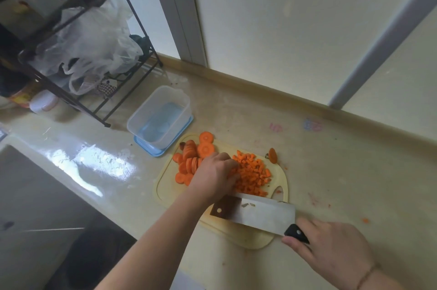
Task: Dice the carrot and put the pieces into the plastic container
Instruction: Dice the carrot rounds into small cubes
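A pale yellow cutting board lies on the counter. On its left part are several round carrot slices; a heap of diced carrot covers its right part. My left hand rests between them, fingers curled down onto the edge of the dice heap. My right hand grips the black handle of a cleaver, whose broad blade lies nearly flat over the board's near edge. The clear plastic container stands empty on its blue lid, just beyond the board's left corner.
A carrot end lies off the board's far right corner. A black wire rack with plastic bags stands at the back left. A sink drops off at the near left. The wall and window frame run along the counter's back.
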Action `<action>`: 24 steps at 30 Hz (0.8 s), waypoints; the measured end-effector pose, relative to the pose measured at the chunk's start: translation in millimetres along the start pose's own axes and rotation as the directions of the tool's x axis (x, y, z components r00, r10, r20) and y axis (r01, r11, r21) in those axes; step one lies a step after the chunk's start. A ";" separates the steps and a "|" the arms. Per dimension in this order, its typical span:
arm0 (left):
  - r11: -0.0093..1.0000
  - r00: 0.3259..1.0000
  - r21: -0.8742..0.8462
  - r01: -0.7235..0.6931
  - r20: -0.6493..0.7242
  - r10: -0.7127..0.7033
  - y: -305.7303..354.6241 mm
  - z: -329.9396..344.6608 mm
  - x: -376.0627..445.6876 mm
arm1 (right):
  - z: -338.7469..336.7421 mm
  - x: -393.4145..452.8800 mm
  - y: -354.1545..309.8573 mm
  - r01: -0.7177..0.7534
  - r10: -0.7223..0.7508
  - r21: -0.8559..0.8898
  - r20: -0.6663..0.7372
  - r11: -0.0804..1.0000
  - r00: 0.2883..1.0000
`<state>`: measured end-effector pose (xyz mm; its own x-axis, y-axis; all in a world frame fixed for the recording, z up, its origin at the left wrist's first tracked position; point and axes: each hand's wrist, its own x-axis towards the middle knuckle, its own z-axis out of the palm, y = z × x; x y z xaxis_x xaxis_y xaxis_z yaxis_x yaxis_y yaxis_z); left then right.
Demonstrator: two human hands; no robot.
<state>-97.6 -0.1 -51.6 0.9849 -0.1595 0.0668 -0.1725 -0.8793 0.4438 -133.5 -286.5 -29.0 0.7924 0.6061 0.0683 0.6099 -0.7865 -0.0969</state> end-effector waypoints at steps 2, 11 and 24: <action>0.998 0.999 0.028 -0.049 0.023 0.048 2.0 1.6 1.2 | -1.7 -6.9 1.7 -0.006 0.006 0.004 0.006 1.000 1.000; 0.959 0.932 -0.196 0.206 -0.259 -0.253 8.1 -6.7 -31.6 | -13.6 -37.9 -0.3 -0.153 0.134 0.178 0.111 0.972 0.985; 0.940 0.887 -0.164 0.300 -0.313 -0.338 2.9 58.8 -131.4 | -9.3 -16.8 -48.5 -0.471 0.184 0.561 0.492 0.681 0.851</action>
<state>-228.2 -8.1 -111.6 0.9361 0.2964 0.1892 0.1355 -0.8005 0.5838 -176.3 -259.6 -16.2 0.7844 0.4292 -0.4478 0.0389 -0.7545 -0.6551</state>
